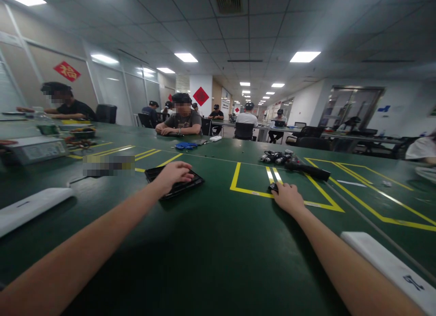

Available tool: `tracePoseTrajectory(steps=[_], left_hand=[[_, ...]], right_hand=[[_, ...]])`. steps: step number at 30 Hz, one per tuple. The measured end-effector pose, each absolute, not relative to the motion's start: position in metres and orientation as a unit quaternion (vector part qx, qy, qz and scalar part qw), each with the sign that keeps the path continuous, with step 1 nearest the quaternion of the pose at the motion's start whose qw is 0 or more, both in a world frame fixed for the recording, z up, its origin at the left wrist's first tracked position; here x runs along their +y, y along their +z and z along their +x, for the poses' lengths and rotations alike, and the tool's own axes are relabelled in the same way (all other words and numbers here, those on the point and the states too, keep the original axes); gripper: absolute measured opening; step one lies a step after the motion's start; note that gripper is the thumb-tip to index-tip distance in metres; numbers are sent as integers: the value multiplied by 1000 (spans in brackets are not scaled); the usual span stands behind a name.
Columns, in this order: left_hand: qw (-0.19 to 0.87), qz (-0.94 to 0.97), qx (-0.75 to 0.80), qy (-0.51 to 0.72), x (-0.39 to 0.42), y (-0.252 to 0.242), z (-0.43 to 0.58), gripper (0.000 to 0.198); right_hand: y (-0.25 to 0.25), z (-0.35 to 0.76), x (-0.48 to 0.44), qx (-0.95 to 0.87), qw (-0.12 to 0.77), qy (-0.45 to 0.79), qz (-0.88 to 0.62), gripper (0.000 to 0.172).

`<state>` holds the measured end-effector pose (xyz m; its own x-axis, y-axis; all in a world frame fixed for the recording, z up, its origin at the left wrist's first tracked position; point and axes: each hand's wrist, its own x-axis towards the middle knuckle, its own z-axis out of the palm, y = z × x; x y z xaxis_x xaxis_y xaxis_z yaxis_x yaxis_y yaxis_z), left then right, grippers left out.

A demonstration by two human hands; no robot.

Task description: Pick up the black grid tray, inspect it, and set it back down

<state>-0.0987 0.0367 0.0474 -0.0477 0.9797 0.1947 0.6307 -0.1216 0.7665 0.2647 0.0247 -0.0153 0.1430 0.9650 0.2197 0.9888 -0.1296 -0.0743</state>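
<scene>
Under ceiling lights [304, 57], green table [218, 243]: left hand [175, 174] loose, right hand [289, 198] holding black object [273, 187].

The left hand [173, 174] is over a black tray [186, 185] on the green desk [204, 248]; the right hand [289, 198] holds a small black object [273, 187] at the yellow tape [252, 193], near bundled cables [271, 157].

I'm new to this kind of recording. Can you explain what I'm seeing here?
There's no machine: these are a person's bare hands, seen from a camera worn on the head. The left hand is over a black tray; the right hand has its fingers on a small dark object. Whether either grips is unclear. The green table also bears yellow tape, a black tube and a blue item. Other people sit beyond.
</scene>
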Motion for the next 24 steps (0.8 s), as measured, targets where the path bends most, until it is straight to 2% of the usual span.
tracePoseTrajectory(steps=[2,6,8,12,14,16,21,24], left_hand=[[220,565,678,416,50,54,-123,18],[190,541,719,392,59,53,-159,16],[148,564,748,317,60,48,-169,23],[29,640,766,63,64,40,-178,41],[15,669,743,17,66,38,-180,49],[1,691,723,13,67,37,-180,52],[-9,701,713,17,68,40,-176,40],[-10,689,725,21,63,40,-174,40]], right_hand=[[-15,265,25,-650,97,-49,-752,40],[-15,265,26,-650,98,-47,-752,40],[-15,265,26,-650,97,-51,-752,41],[-16,265,26,-650,93,-59,-752,41],[-15,264,26,-650,95,-62,-751,41],[-14,263,25,-649,96,-60,-752,40],[-13,264,23,-650,99,-55,-751,40],[-14,266,26,-654,117,-58,-745,40]])
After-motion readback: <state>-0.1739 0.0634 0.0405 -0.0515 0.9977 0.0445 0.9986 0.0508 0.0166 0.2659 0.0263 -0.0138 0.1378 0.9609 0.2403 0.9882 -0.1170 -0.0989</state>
